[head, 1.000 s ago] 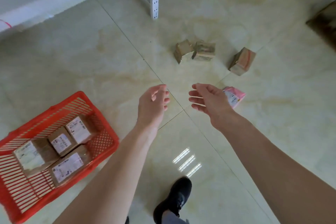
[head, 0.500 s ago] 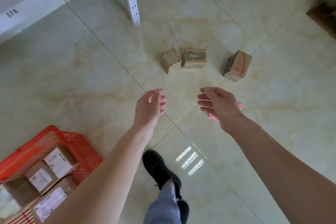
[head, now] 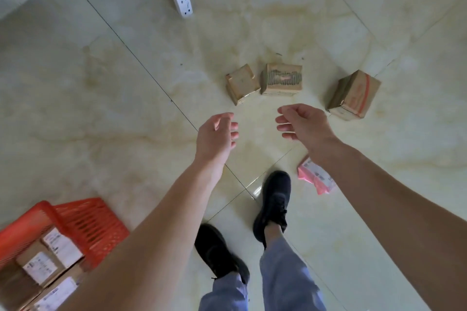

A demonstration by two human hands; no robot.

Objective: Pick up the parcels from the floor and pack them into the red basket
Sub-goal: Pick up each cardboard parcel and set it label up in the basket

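change: person steps closer since a second ago, red basket (head: 83,219) drops behind left hand (head: 217,134) | hands: left and right hand (head: 303,125) both loose, empty | parcels: three cardboard boxes (head: 281,79) just ahead of fingertips, pink parcel (head: 316,178) under right wrist | meaning: pickup within reach

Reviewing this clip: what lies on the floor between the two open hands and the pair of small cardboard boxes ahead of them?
Nothing. In the head view, only bare tile separates the left hand and right hand from the two cardboard boxes.
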